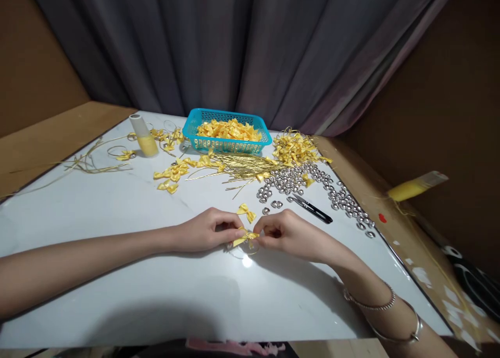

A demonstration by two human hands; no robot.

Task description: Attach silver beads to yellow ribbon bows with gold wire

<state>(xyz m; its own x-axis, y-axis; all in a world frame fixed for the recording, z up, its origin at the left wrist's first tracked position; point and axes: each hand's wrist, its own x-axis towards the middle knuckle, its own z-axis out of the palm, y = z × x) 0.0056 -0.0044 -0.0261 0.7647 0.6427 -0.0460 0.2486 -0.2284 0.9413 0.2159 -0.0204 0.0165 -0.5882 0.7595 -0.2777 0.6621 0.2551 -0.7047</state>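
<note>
Between my two hands, just above the white tabletop, is a yellow ribbon bow (pixel 246 236) with a thin looped cord hanging below it. My left hand (pixel 219 230) pinches the bow's left side between thumb and forefinger. At its right side, the thumb and forefinger of my right hand (pixel 282 234) are closed at the bow's edge; whether they grip the ribbon or the cord is too small to make out. Another yellow bow (pixel 246 212) lies on the table just beyond my fingertips. Black-handled thread snips (pixel 312 208) rest beyond my right hand.
A blue basket (pixel 187 134) full of yellow bows stands at the back. In front lie gold cords (pixel 246 166), loose bows (pixel 172 174) and silver beads (pixel 287 181). A pile of corded bows (pixel 297 148) sits back right, a yellow thread spool (pixel 146 142) back left.
</note>
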